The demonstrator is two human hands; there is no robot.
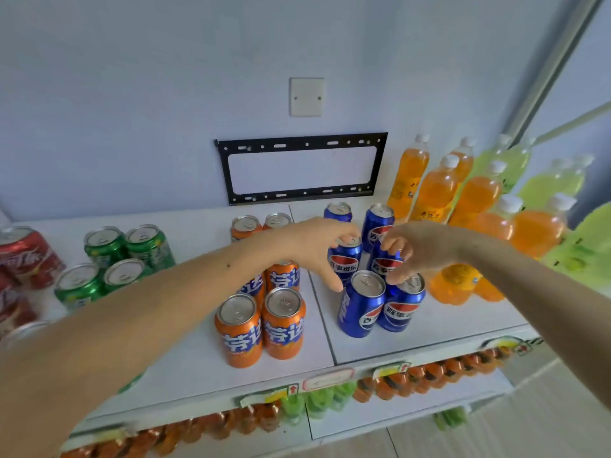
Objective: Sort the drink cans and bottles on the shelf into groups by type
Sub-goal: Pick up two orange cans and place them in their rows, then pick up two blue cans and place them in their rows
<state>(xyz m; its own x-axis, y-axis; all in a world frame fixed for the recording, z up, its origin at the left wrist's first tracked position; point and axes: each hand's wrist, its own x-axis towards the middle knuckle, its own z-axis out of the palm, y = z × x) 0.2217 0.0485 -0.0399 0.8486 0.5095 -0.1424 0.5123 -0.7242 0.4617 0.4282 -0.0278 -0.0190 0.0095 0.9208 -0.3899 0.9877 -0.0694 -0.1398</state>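
Two bare forearms entered from the lower corners, with no sleeve, watch, bracelet or ring visible on either. The left hand [317,246] ended a long, smooth forearm that carried one small dark mole on its upper side, a little short of the wrist. The right hand [408,249] had short, plain, unpainted fingernails. Neither hand wore a glove.
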